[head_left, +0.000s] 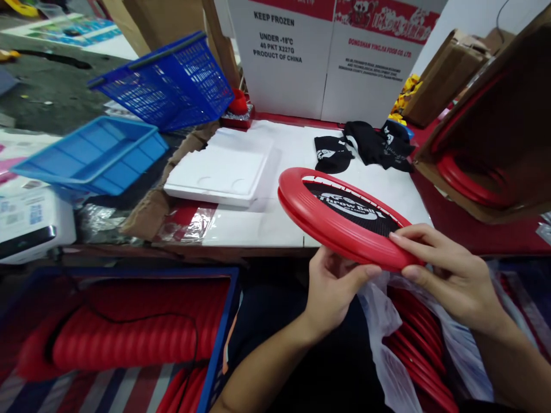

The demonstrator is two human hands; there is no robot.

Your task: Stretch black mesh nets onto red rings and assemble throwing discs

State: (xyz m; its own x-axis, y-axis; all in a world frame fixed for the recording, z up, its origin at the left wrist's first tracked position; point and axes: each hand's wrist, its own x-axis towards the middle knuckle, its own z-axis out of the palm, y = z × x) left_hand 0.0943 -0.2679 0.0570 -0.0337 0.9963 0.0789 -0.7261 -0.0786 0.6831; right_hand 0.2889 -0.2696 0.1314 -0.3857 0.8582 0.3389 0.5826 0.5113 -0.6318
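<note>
A red ring-shaped disc [301,201] with a black mesh centre printed "Throw Ball" is held tilted above the table's front edge. It looks like two red rims lying face to face. My left hand [333,287] grips its near lower rim, thumb on the edge and fingers underneath. On the right side of the rim, my right hand [447,275] pinches with its thumb and fingers. Black fabric pieces with white print [365,146] lie behind the disc on the white table surface [275,221].
A white foam slab [219,166] lies left of the disc. Blue baskets [107,155] stand further left. A crate [235,287] of red rings is at lower left, a plastic bag [387,338] of red rings below my hands, and an open cardboard box [486,126] at right.
</note>
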